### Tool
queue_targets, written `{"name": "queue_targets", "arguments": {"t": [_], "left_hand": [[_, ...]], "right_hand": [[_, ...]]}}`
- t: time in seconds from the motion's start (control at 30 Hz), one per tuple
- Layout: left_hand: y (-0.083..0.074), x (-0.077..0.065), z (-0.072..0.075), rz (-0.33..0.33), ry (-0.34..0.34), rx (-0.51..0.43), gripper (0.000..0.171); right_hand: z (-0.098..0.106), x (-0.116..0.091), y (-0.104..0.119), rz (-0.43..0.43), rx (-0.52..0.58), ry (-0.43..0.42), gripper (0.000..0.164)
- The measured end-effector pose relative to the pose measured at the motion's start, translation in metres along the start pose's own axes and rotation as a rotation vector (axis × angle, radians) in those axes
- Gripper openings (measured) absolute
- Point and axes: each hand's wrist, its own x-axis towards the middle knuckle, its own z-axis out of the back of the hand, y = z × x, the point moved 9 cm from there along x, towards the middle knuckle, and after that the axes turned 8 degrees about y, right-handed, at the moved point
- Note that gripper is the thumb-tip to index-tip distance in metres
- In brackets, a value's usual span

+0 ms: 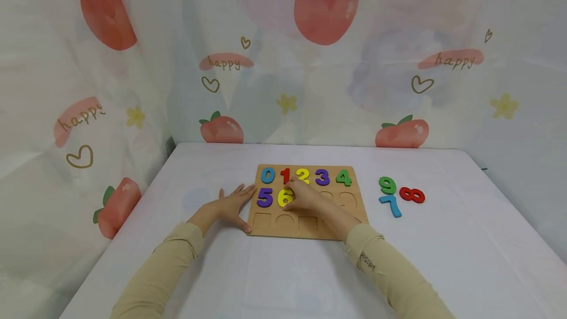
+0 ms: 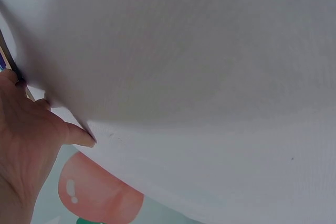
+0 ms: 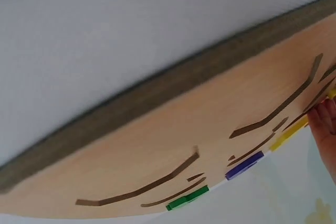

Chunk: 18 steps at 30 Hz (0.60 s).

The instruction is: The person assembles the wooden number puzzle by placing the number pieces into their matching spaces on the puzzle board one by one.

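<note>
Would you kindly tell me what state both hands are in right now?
Left hand: open, touching the board's left edge.
Right hand: pinching the 6.

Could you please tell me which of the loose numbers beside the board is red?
The 8: it lies farthest right, while the 9 is green and the 7 blue.

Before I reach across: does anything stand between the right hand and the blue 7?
Nothing visible stands in the way: only the board's right side and tabletop lie between the right hand and the blue 7.
</note>
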Motion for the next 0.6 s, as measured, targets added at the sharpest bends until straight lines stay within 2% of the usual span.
{"name": "queue_targets", "arguments": {"t": [0.23,0.6], "left_hand": [[-0.0019,-0.0023,0.0012,0.0,0.003,-0.004,0.122],[-0.003,-0.0039,0.0026,-0.005,0.0,-0.005,0.123]], "right_hand": [[-0.0016,0.002,-0.002,-0.059,0.0,0.022,0.056],[-0.0023,0.0012,-0.0025,-0.047,0.007,0.032,0.057]]}}
